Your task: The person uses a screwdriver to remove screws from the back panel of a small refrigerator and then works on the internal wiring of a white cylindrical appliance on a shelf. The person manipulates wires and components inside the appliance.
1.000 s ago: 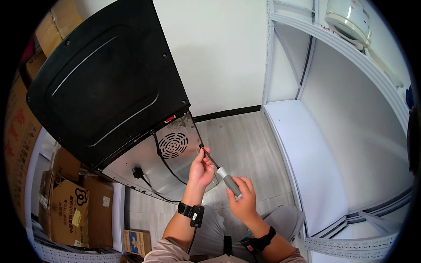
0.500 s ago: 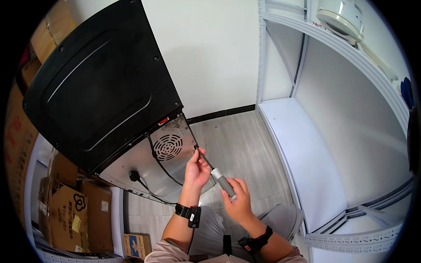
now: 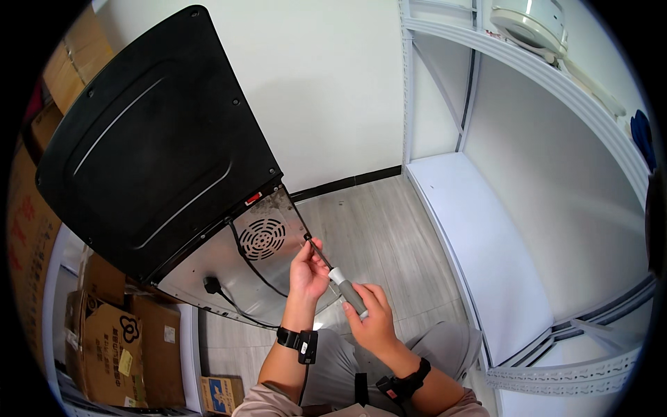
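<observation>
Broad black panel (image 3: 149,135), smooth, round-cornered, with curved ridges. Below it, silver sheet-metal panel (image 3: 187,283), smudged near the top. Right hand (image 3: 372,318), wrapped around the grey handle of a screwdriver (image 3: 338,275) slanting up to the metal's right edge. Left hand (image 3: 308,278), fingertips by the slim shaft; pinch or light touch, impossible to discern. Round vent (image 3: 262,238), concentrically slotted.

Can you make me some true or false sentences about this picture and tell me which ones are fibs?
1. The right hand's grip is around the screwdriver's handle. True.
2. That handle is bright red. False: it is grey and white.
3. The left hand's grip is close to the screwdriver's thin shaft. True.
4. The round vent is in the floor. False: the vent is in the metal panel.
5. Both wrists are bare. False: black straps circle them.
</observation>
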`<action>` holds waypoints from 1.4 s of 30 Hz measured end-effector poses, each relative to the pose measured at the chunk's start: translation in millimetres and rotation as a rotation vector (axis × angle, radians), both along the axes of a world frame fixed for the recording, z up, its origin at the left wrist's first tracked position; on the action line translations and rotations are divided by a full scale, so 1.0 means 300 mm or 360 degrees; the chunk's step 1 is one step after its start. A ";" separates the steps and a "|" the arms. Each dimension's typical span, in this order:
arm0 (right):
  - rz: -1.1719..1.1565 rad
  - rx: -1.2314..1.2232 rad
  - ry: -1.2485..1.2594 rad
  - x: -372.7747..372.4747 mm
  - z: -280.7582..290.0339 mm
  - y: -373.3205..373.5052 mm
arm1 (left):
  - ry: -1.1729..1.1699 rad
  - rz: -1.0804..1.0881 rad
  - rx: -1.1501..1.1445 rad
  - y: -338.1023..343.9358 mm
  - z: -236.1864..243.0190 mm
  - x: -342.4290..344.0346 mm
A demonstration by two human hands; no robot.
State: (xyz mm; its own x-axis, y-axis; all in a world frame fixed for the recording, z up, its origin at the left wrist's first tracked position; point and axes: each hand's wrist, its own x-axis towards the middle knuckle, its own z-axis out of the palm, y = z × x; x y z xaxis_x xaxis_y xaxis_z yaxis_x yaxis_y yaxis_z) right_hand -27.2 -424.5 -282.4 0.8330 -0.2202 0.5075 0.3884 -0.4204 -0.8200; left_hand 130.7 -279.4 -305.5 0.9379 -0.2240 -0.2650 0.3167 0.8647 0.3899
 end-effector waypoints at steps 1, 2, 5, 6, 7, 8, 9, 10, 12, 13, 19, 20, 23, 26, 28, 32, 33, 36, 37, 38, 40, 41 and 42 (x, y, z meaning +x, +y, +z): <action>-0.0002 0.0002 0.0003 -0.001 0.008 0.000 | 0.0001 -0.0018 0.0019 0.004 -0.003 -0.005; -0.0004 0.0004 0.0007 -0.002 0.018 0.000 | 0.0002 -0.0036 0.0039 0.007 -0.007 -0.009; -0.0008 0.0021 -0.0002 0.005 0.023 -0.008 | 0.0072 -0.0018 0.0095 -0.018 0.026 -0.037; -0.0002 0.0029 -0.0009 0.008 0.026 -0.006 | 0.0036 -0.0048 0.0090 -0.012 0.024 -0.043; 0.0021 0.0100 0.0089 0.009 0.033 -0.003 | 0.0002 -0.0078 0.0086 -0.005 0.019 -0.050; 0.0045 0.0172 0.0188 0.007 0.046 0.003 | -0.0033 -0.0107 0.0082 0.003 0.015 -0.057; 0.0073 0.0228 0.0285 0.007 0.064 0.004 | -0.0054 -0.0138 0.0035 0.011 0.003 -0.057; 0.0109 0.0247 0.0381 0.009 0.081 0.007 | -0.0074 -0.0167 -0.0011 0.019 -0.009 -0.053; 0.0181 0.0281 0.0578 0.014 0.117 0.013 | -0.0101 -0.0202 -0.0062 0.026 -0.023 -0.045; 0.0218 0.0247 0.0659 0.018 0.138 0.013 | -0.0107 -0.0208 -0.0066 0.027 -0.024 -0.043; -0.0035 -0.0205 0.0312 -0.009 0.173 0.047 | -0.0058 -0.0120 0.0053 -0.004 -0.016 -0.040; -0.0017 -0.0128 0.0391 -0.027 0.184 0.050 | -0.0032 -0.0090 0.0101 -0.009 -0.008 -0.042; -0.0029 -0.0213 0.0360 -0.053 0.133 0.047 | -0.0089 -0.0088 0.0101 -0.012 -0.020 -0.040; -0.0020 -0.0320 0.0243 -0.049 0.092 0.048 | -0.0036 -0.0053 0.0134 -0.011 -0.026 -0.049; 0.0078 -0.0149 0.0319 -0.047 0.066 0.056 | -0.0076 -0.0083 0.0127 -0.005 -0.011 -0.069; 0.0436 0.0901 0.0798 -0.028 0.054 0.054 | -0.0003 -0.0158 0.0199 -0.021 0.068 -0.132; 0.0543 0.1236 0.0926 -0.022 0.067 0.055 | -0.0019 -0.0131 0.0244 -0.017 0.070 -0.133; 0.0722 0.1440 0.0999 -0.009 0.054 0.028 | -0.0074 -0.0100 0.0299 0.000 0.040 -0.123; 0.0564 0.1199 0.0921 -0.006 0.047 0.031 | -0.0101 -0.0125 0.0266 0.002 0.024 -0.114; 0.0406 0.0958 0.0838 -0.005 0.041 0.037 | -0.0129 -0.0152 0.0233 0.003 0.009 -0.106; 0.0094 0.0409 0.0488 -0.005 0.043 0.044 | -0.0083 -0.0153 0.0258 -0.007 -0.001 -0.102; -0.0060 0.0096 0.0220 -0.013 0.058 0.044 | -0.0060 -0.0157 0.0270 -0.017 -0.006 -0.099; -0.0204 -0.0214 -0.0055 -0.016 0.070 0.051 | -0.0065 -0.0151 0.0275 -0.021 0.000 -0.098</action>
State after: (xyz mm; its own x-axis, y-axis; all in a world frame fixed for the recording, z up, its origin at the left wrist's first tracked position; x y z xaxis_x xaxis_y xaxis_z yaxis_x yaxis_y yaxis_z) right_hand -32.1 -409.2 -261.5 0.7840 -0.2517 0.5674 0.3515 -0.5733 -0.7401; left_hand 101.2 -285.8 -305.5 0.9256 -0.2663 -0.2691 0.3742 0.7510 0.5441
